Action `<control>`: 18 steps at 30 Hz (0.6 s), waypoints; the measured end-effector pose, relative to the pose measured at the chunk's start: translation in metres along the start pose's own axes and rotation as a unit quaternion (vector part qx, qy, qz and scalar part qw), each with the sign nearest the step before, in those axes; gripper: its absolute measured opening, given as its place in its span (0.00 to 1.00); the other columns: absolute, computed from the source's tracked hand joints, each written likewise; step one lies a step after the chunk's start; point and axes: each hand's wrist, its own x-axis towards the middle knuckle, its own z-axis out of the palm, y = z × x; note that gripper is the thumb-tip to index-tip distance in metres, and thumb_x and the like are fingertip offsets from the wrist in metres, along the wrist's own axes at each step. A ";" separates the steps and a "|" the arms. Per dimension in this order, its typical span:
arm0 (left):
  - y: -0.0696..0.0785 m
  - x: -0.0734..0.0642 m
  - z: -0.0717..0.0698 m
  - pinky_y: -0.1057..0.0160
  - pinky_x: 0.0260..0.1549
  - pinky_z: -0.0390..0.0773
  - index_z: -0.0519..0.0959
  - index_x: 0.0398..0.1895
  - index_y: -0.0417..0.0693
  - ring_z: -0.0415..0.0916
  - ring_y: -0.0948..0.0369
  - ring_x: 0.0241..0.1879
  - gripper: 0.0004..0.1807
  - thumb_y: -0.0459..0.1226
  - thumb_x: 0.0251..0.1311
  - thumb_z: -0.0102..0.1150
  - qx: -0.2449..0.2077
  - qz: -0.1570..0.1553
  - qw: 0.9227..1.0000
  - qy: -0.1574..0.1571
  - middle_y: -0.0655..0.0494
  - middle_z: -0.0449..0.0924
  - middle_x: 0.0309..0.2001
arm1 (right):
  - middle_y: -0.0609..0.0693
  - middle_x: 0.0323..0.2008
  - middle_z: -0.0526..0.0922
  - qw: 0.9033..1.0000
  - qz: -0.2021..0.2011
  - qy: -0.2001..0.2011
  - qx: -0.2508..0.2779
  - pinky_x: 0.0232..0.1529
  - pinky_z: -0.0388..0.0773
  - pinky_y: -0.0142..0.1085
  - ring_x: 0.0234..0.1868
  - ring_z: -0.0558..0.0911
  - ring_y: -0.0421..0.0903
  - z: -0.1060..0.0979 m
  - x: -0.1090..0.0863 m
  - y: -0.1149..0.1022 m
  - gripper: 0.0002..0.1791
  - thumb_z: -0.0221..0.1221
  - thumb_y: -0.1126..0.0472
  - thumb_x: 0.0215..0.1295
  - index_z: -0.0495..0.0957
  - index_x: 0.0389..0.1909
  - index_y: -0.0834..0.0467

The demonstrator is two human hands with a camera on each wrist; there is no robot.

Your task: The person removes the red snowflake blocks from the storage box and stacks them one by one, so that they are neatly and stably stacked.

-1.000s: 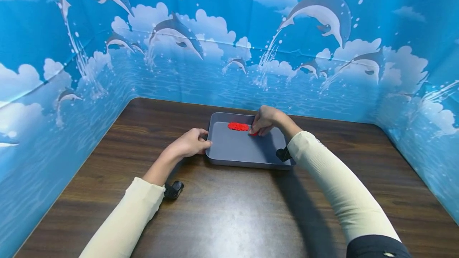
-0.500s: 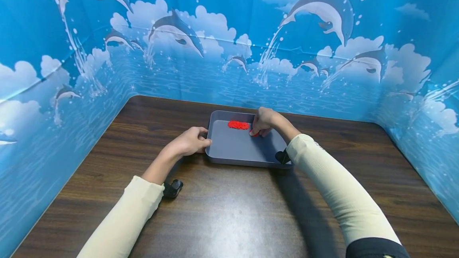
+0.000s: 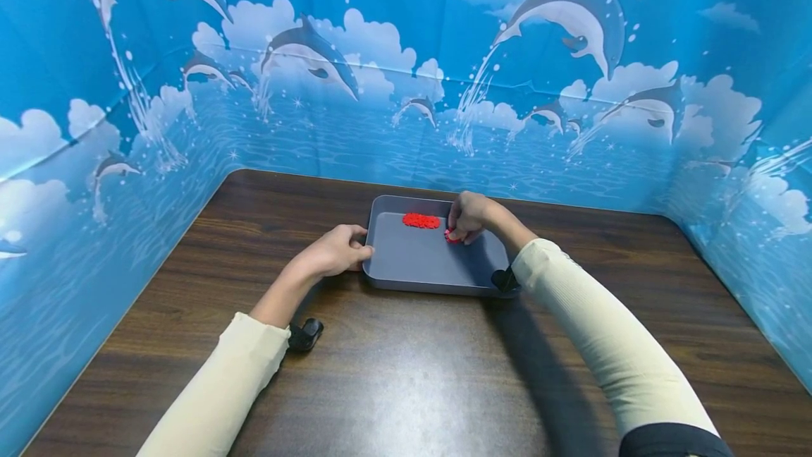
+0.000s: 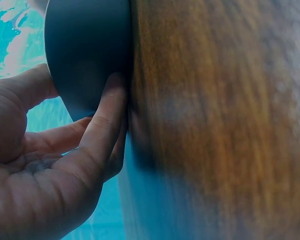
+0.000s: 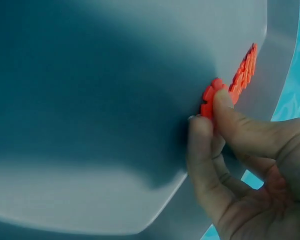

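Observation:
A shallow grey tray point(image 3: 438, 259) rests on the table. My left hand point(image 3: 339, 251) grips its left edge, thumb at the rim; in the left wrist view the fingers point(image 4: 107, 107) lie along the outer wall. My right hand point(image 3: 472, 216) is over the right part of the tray and pinches a red notched plastic disc point(image 5: 208, 100) between thumb and fingertips, close over the tray floor. To the left of it lies a row of similar red discs point(image 3: 421, 221) near the tray's far wall, overlapping one another; the right wrist view shows the row point(image 5: 246, 70) beyond my thumb.
The dark wood-grain table point(image 3: 380, 372) extends around the tray on all sides. A blue curtain point(image 3: 393, 139) printed with dolphins and clouds stands behind and beside the table. Black straps with cameras point(image 3: 306, 335) sit at both wrists.
My right hand has shifted slightly to the right, and more of the red disc shows at the fingertips. The left hand stays at the tray edge.

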 end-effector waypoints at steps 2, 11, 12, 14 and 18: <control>0.000 0.001 0.000 0.62 0.35 0.75 0.53 0.85 0.31 0.75 0.58 0.35 0.35 0.37 0.83 0.52 0.000 0.000 1.000 0.000 0.45 0.81 0.44 | 0.51 0.30 0.80 1.000 -0.009 -0.003 0.015 0.40 0.93 0.38 0.27 0.84 0.41 -0.001 -0.003 0.003 0.05 0.69 0.69 0.71 0.81 0.38 0.63; 0.000 0.001 -0.001 0.64 0.39 0.80 0.54 0.84 0.31 0.78 0.59 0.39 0.36 0.37 0.82 0.52 0.003 -0.001 1.000 0.003 0.44 0.81 0.47 | 0.53 0.36 0.82 0.997 -0.012 0.000 0.071 0.41 0.92 0.37 0.31 0.83 0.42 -0.011 -0.009 0.017 0.03 0.65 0.72 0.74 0.81 0.42 0.64; 0.000 0.000 -0.001 0.63 0.38 0.80 0.54 0.84 0.31 0.77 0.58 0.39 0.36 0.37 0.82 0.53 0.003 -0.001 1.000 0.003 0.44 0.80 0.46 | 0.53 0.36 0.82 0.997 -0.013 0.001 0.077 0.42 0.92 0.38 0.31 0.83 0.41 -0.013 -0.010 0.018 0.03 0.65 0.72 0.74 0.81 0.42 0.64; 0.001 0.000 -0.001 0.62 0.38 0.78 0.54 0.84 0.31 0.76 0.57 0.38 0.36 0.37 0.82 0.53 0.004 -0.002 1.000 0.003 0.44 0.80 0.45 | 0.54 0.37 0.82 0.996 -0.014 0.001 0.089 0.42 0.92 0.38 0.31 0.84 0.41 -0.016 -0.013 0.021 0.03 0.65 0.72 0.74 0.81 0.42 0.63; 0.001 0.000 -0.001 0.60 0.45 0.85 0.54 0.84 0.30 0.80 0.57 0.42 0.36 0.36 0.82 0.53 0.005 0.001 1.000 0.003 0.42 0.81 0.48 | 0.54 0.37 0.84 0.995 -0.017 0.000 0.098 0.44 0.92 0.38 0.31 0.84 0.40 -0.024 -0.020 0.027 0.02 0.64 0.71 0.75 0.81 0.43 0.64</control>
